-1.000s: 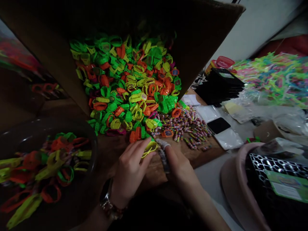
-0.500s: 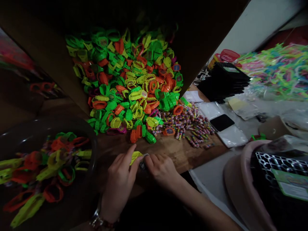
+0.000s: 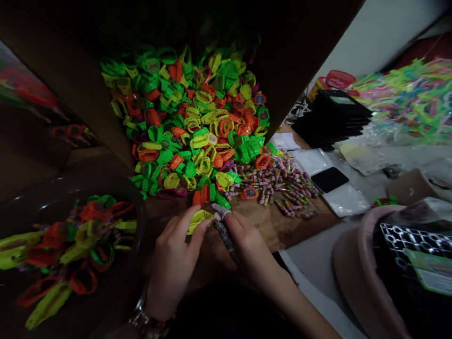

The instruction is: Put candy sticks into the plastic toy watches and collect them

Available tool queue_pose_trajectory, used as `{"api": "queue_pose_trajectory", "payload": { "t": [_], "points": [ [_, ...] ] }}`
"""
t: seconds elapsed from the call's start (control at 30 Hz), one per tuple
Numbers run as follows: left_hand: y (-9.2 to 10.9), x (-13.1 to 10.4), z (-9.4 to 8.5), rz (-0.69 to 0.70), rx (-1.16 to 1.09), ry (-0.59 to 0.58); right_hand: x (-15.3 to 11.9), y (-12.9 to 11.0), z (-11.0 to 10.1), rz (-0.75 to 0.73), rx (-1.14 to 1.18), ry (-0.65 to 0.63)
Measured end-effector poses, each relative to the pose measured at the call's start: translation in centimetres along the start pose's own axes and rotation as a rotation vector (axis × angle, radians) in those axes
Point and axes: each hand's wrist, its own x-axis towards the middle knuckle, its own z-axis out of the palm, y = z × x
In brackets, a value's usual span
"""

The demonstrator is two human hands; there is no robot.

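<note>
My left hand [image 3: 174, 252] pinches a yellow plastic toy watch [image 3: 197, 220] between thumb and fingers, just above the wooden table. Close on its right is my right hand [image 3: 249, 240], with patterned wraps on two of its digits. Those wrapped tips close on a small pinkish candy roll [image 3: 216, 217] at the watch's right end; the tips partly hide it. Beyond both hands spreads a large pile of green, yellow and orange toy watches [image 3: 203, 134]. Many small wrapped candy rolls [image 3: 289, 188] lie to the right of that pile.
A dark basin [image 3: 139, 226] on the left holds several toy watches with candy rolls. Cardboard walls [image 3: 102, 127] flank the watch pile. Rightward are a black phone [image 3: 330, 179], stacked black trays [image 3: 335, 117], a pink tub [image 3: 353, 263] and a heap of colourful plastic pieces [image 3: 413, 101].
My right hand has turned and its wrapped digits have opened out into view, with the small pinkish roll now showing between them. My left hand keeps the yellow watch, tilted slightly differently.
</note>
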Motion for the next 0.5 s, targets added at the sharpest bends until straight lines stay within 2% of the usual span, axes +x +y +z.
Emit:
{"api": "queue_pose_trajectory", "payload": {
  "t": [0.13,0.2,0.4,0.5],
  "points": [
    [0.5,-0.2,0.3,0.082,0.015,0.016,-0.2,-0.2,-0.3,0.024,-0.003,-0.059],
    [0.7,-0.3,0.4,0.107,0.022,0.036,-0.2,-0.5,-0.6,0.021,-0.078,-0.084],
    [1.0,-1.0,0.8,0.105,0.045,0.03,-0.2,-1.6,-0.5,-0.051,-0.574,-0.009],
    [0.7,-1.1,0.9,0.084,0.028,-0.005,0.1,-1.6,-0.4,-0.105,-0.708,-0.001]
  ]
}}
